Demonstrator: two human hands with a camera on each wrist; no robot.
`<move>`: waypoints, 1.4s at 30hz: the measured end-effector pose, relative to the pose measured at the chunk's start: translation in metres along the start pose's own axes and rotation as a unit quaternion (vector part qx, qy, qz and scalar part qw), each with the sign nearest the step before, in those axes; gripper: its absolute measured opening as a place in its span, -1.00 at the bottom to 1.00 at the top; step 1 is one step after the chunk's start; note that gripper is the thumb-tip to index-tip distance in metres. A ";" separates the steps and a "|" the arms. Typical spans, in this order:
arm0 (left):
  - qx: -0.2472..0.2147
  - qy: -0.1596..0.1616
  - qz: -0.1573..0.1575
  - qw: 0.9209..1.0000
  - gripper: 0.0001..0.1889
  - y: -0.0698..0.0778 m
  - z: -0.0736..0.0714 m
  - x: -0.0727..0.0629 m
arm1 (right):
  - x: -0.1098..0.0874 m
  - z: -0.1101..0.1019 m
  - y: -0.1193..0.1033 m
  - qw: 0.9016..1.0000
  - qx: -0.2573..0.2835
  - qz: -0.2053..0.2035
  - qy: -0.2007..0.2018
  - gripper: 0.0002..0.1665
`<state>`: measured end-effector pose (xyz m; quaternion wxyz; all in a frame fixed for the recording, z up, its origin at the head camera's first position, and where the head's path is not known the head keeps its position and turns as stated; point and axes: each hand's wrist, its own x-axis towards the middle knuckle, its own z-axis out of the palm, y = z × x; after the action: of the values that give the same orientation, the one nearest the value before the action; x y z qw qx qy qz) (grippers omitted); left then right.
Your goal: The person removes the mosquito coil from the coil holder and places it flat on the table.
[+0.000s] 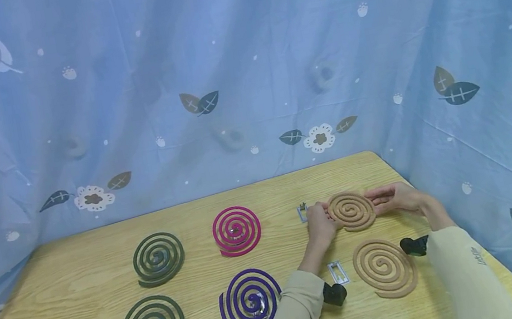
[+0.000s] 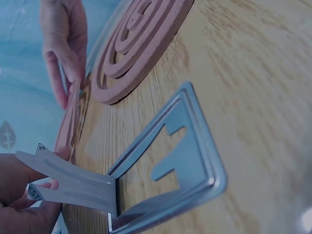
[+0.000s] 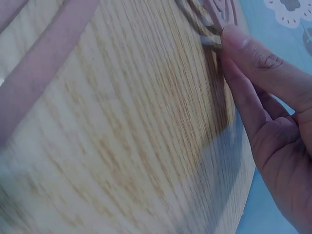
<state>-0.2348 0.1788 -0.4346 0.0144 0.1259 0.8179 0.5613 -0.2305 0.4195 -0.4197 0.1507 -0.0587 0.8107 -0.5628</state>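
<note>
A tan mosquito coil point(image 1: 352, 211) is held by its opposite edges between both hands at the back right of the table. On its left side, my left hand point(image 1: 321, 223) pinches the rim. Thumb and fingers of my right hand point(image 1: 397, 198) pinch the right rim; the right wrist view shows this hand point(image 3: 273, 92) at the coil's edge. A second tan coil point(image 1: 389, 296) lies flat nearer the front. Beside it is a metal coil stand point(image 1: 331, 271), whose raised prong point(image 2: 83, 187) overlaps my left hand in the left wrist view. Another stand point(image 1: 300, 215) sits just left of my left hand.
Two dark green coils point(image 1: 176, 301) lie at the left, over small metal stands. A magenta coil point(image 1: 215, 233) and a purple coil point(image 1: 225, 317) lie mid-table, the purple one close to my left sleeve point(image 1: 294, 311). Blue curtain point(image 1: 241, 71) surrounds the wooden table.
</note>
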 end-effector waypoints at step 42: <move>0.087 0.001 -0.010 0.996 -0.47 0.008 -0.003 0.000 | -0.002 0.002 -0.004 0.998 -0.047 -0.007 0.037 -0.26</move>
<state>-0.2340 0.1784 -0.4259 0.0085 0.1179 0.8649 0.4879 -0.2280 0.4165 -0.4163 0.1138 -0.0503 0.8407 -0.5270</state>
